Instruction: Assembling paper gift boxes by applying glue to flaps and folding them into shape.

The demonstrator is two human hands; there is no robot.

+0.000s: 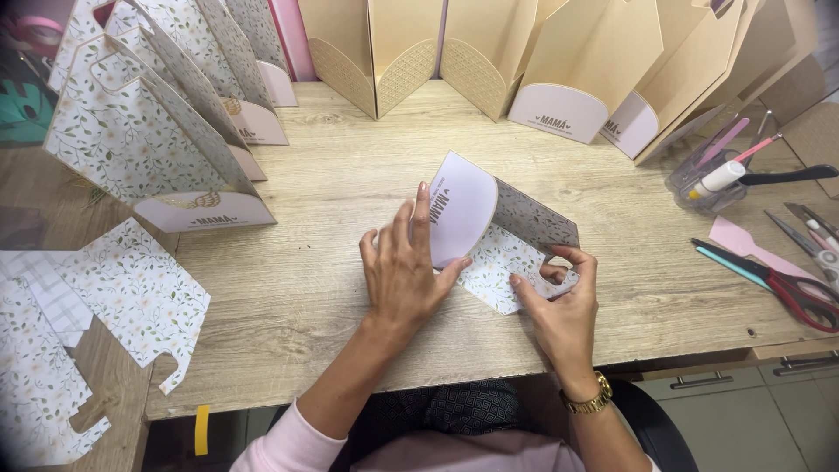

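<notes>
A floral-patterned paper box (511, 245) with a pale lilac curved front panel lies partly folded near the middle of the wooden table (306, 288). My left hand (404, 271) presses against the lilac panel, fingers spread over its left edge, thumb under it. My right hand (559, 301), with a gold watch at the wrist, pinches the box's lower right flap between thumb and fingers.
Finished floral boxes (144, 140) stand at the left, beige boxes (559, 70) along the back. Flat floral cutouts (114, 288) lie at the left edge. Red-handled scissors (786, 284), teal tool, tweezers and a clear holder of pens (712, 179) sit at the right.
</notes>
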